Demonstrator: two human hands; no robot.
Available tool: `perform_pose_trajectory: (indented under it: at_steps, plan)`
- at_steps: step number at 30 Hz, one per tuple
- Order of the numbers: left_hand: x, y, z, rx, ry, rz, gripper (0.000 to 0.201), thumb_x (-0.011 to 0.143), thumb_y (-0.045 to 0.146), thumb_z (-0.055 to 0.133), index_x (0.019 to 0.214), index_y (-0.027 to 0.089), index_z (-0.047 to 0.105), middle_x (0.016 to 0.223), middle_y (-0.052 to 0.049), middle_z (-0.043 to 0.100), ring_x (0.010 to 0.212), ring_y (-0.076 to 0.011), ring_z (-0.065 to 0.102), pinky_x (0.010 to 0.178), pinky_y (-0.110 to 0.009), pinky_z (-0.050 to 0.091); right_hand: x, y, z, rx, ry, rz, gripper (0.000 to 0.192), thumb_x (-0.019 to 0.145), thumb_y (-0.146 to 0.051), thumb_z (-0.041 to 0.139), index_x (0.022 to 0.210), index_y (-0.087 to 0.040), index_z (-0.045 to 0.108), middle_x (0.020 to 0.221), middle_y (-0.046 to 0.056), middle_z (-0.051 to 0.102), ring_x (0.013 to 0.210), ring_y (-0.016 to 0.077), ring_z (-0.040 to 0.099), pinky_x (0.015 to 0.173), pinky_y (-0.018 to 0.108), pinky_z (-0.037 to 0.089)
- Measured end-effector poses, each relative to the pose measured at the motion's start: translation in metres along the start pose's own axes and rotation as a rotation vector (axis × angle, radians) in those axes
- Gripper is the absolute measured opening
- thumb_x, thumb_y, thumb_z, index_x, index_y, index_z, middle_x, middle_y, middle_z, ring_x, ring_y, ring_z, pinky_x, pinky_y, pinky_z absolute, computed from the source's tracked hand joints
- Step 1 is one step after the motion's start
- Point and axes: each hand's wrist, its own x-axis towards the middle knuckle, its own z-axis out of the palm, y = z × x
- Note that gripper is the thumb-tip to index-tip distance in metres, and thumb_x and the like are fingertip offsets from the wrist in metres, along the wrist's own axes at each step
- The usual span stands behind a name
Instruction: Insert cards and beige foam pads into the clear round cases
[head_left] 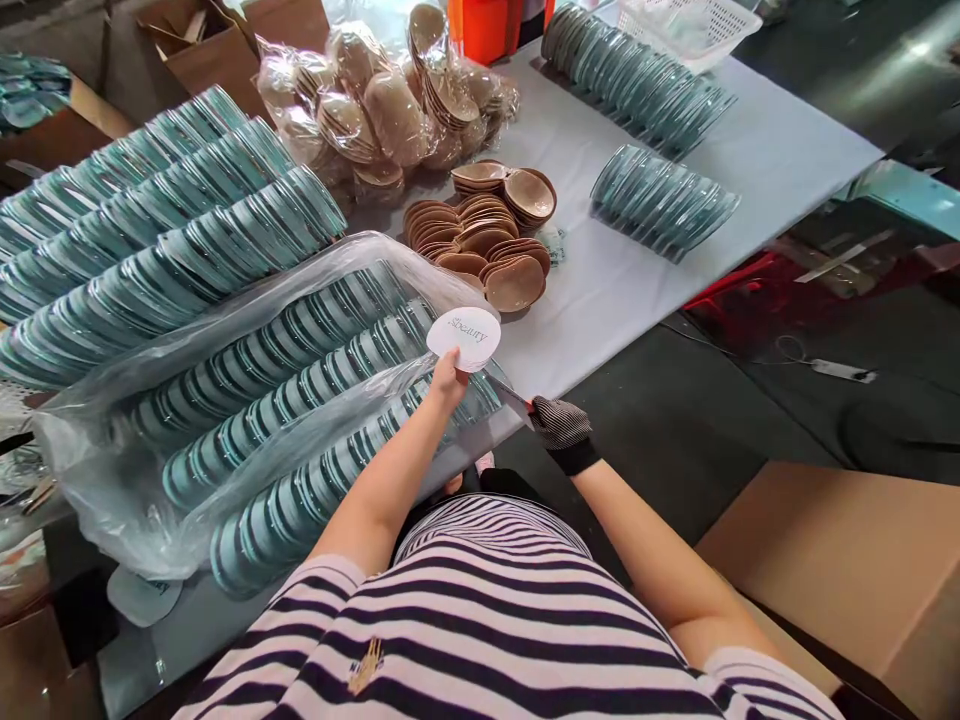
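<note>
The clear plastic bag of stacked teal oval lids (247, 420) is taken as the landmark. Behind it and to its left, loose rows of teal oval lids (150, 240) are laid out unbagged on the pale-covered bench (780, 150). Three long rows of lids are seen inside the bag, so most of the bagged stock appears not yet taken out; this is a judgement from how things lie.

At the bag's right end, just above its mouth, a white oval printed card (463, 338) is pinched at its lower edge by the bare left hand (448, 382), whose grip is closed on it. The card is held upright, facing the camera, touching the fingertips only.

Just right of the bag's mouth, the gloved right hand (559, 422) is closed around what seems a thin blade or strip (514, 397), angled toward the plastic below the card; what it is cannot be told with certainty.

Behind the bag, to its right, nested brown oval cups (487, 240) are piled, with bagged ones further back, and more teal stacks beyond.
</note>
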Motion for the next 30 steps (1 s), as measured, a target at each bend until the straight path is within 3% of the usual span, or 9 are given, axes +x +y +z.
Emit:
perform_pose_trajectory:
  at_steps: [5, 10, 16, 19, 21, 24, 27, 28, 30]
  plan:
    - [0.001, 0.001, -0.005, 0.001, 0.038, -0.010, 0.038, 0.091, 0.009, 0.048, 0.127, 0.016, 0.061, 0.117, -0.006, 0.072, 0.119, -0.0193, 0.062, 0.100, -0.031, 0.051, 0.042, -0.022, -0.014, -0.074, -0.306, -0.007, 0.037, 0.100, -0.041, 0.036, 0.121, -0.018, 0.056, 0.092, 0.013, 0.073, 0.085, 0.0256, 0.070, 0.068, 0.029, 0.042]
    - [0.004, -0.001, -0.007, -0.026, 0.036, -0.011, 0.038, 0.089, 0.008, 0.050, 0.124, 0.015, 0.063, 0.116, -0.008, 0.072, 0.119, -0.0209, 0.063, 0.101, -0.033, 0.051, 0.044, -0.023, -0.016, -0.042, -0.323, 0.052, 0.034, 0.102, -0.037, 0.029, 0.119, -0.019, 0.052, 0.098, 0.012, 0.072, 0.087, 0.0236, 0.070, 0.068, 0.029, 0.043]
    - [0.003, 0.001, -0.009, -0.009, 0.023, -0.037, 0.032, 0.087, 0.009, 0.053, 0.116, 0.013, 0.066, 0.116, -0.010, 0.072, 0.119, -0.0227, 0.062, 0.103, -0.037, 0.049, 0.052, -0.031, 0.018, 0.053, -0.329, 0.059, 0.030, 0.100, -0.030, 0.034, 0.118, -0.020, 0.056, 0.104, 0.013, 0.071, 0.093, 0.0230, 0.068, 0.072, 0.029, 0.043]
    - [0.002, 0.002, -0.008, 0.006, 0.037, -0.036, 0.032, 0.087, 0.010, 0.053, 0.116, 0.013, 0.066, 0.115, -0.009, 0.073, 0.119, -0.0226, 0.062, 0.103, -0.037, 0.050, 0.052, -0.027, 0.034, 0.373, -0.411, 0.152, 0.026, 0.097, -0.025, 0.040, 0.113, -0.019, 0.059, 0.100, 0.014, 0.069, 0.086, 0.0215, 0.066, 0.070, 0.029, 0.044]
    - [0.002, 0.001, -0.008, 0.014, 0.033, -0.025, 0.032, 0.086, 0.010, 0.054, 0.117, 0.013, 0.065, 0.114, -0.009, 0.073, 0.119, -0.0226, 0.063, 0.102, -0.036, 0.050, 0.051, -0.023, 0.040, 0.601, -0.475, 0.203, 0.024, 0.094, -0.025, 0.043, 0.113, -0.019, 0.057, 0.087, 0.010, 0.068, 0.071, 0.0167, 0.062, 0.063, 0.026, 0.044]
    - [0.002, -0.003, -0.008, 0.023, 0.000, 0.009, 0.034, 0.084, 0.010, 0.058, 0.118, 0.013, 0.065, 0.113, -0.010, 0.073, 0.119, -0.0233, 0.062, 0.103, -0.036, 0.049, 0.051, -0.018, 0.040, 0.945, -0.573, 0.185, 0.028, 0.094, -0.030, 0.040, 0.120, -0.024, 0.049, 0.065, -0.004, 0.055, 0.047, 0.0094, 0.046, 0.051, 0.020, 0.039]
    - [0.002, -0.007, -0.009, 0.045, -0.034, 0.027, 0.033, 0.083, 0.011, 0.060, 0.115, 0.011, 0.065, 0.110, -0.011, 0.074, 0.119, -0.0241, 0.062, 0.105, -0.036, 0.047, 0.054, -0.018, 0.033, 1.423, -0.714, 0.232, 0.025, 0.092, -0.037, 0.044, 0.115, -0.027, 0.048, 0.055, -0.010, 0.042, 0.038, 0.0066, 0.029, 0.043, 0.016, 0.030]
    - [0.002, -0.008, -0.009, 0.056, -0.043, 0.031, 0.031, 0.083, 0.010, 0.060, 0.113, 0.011, 0.066, 0.108, -0.011, 0.075, 0.120, -0.0242, 0.062, 0.105, -0.036, 0.047, 0.055, -0.018, 0.028, 1.475, -0.753, 0.263, 0.024, 0.090, -0.039, 0.048, 0.110, -0.026, 0.050, 0.054, -0.010, 0.041, 0.037, 0.0064, 0.029, 0.042, 0.016, 0.029]
    - [0.003, -0.010, -0.008, 0.079, -0.060, 0.050, 0.028, 0.083, 0.010, 0.059, 0.109, 0.010, 0.067, 0.106, -0.011, 0.075, 0.120, -0.0243, 0.062, 0.106, -0.037, 0.045, 0.058, -0.019, 0.017, 1.289, -0.781, 0.303, 0.022, 0.086, -0.041, 0.056, 0.099, -0.022, 0.054, 0.053, -0.007, 0.048, 0.040, 0.0078, 0.039, 0.043, 0.018, 0.033]
